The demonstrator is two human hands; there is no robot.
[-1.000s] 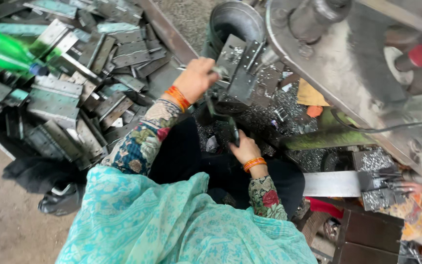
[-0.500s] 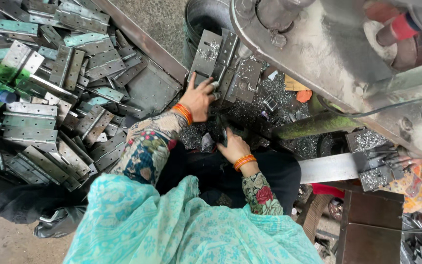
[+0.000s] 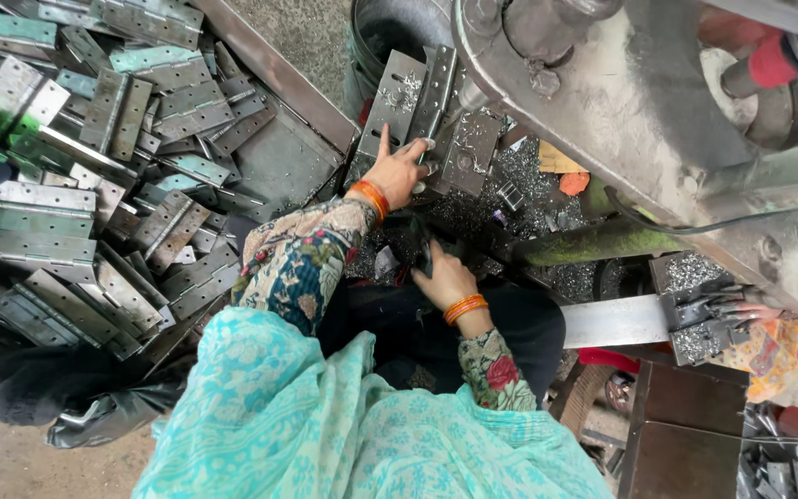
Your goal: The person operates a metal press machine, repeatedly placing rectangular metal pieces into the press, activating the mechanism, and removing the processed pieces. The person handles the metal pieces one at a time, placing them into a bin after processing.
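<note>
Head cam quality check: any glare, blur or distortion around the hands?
Head view: even daylight, no hard shadows. Left hand on the punched metal plates is sharp. Right hand sits in a dark pocket, so what it grips is hard to read. Mild sheen on the hinge pile, no blown glare. The machine housing bows at the frame edge, and a green smear tints the left edge.

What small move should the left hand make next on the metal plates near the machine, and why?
Probably close the left hand around one upright hinge plate and lift it free. Its fingers are spread flat against the plates leaning by the bucket, with no grip yet, while the right hand rests lower among metal shavings.
</note>
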